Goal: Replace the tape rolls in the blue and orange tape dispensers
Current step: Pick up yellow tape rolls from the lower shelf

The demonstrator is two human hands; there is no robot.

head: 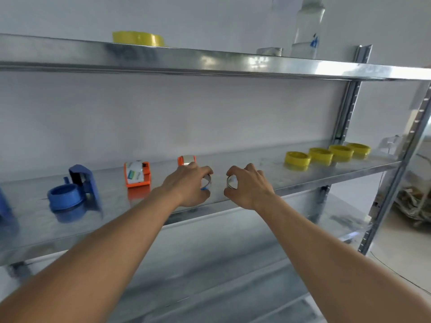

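Observation:
On the middle metal shelf [268, 180] my left hand [189, 185] holds a small empty tape core [207, 181], and my right hand [250, 185] pinches a second empty core [231, 181]. A blue tape dispenser [74, 186] stands open at the left with its round hub bare. An orange dispenser [137, 174] sits left of my left hand, and another orange dispenser [186, 160] shows just behind my left hand's knuckles. Several yellow tape rolls [326, 155] lie in a row at the shelf's right end.
The upper shelf [210, 60] carries a large yellow tape roll [138, 38], a clear plastic bottle [306, 31] and a small shiny object [269, 51]. A blue object [5, 206] is cut off at the left edge. Slotted steel uprights [345, 113] stand at the right.

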